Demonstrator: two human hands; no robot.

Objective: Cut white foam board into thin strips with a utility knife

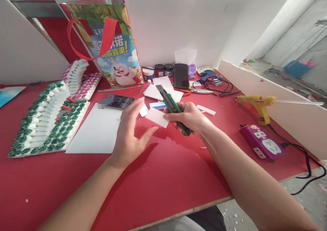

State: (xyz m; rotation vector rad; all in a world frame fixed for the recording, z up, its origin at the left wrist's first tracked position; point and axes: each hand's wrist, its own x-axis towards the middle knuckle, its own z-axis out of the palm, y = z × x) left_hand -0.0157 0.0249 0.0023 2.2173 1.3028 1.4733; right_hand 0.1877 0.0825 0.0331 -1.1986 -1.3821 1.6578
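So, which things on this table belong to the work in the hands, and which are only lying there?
Likely in the work:
- green cutter, in the right hand
- small white card, at that hand's fingertips

Untouched, perhaps only lying there:
- upright black phone
- printed bag
- yellow glue gun

Your right hand (191, 117) grips a green utility knife (171, 103) above the red surface (163, 180); your left hand (129, 135) is spread.
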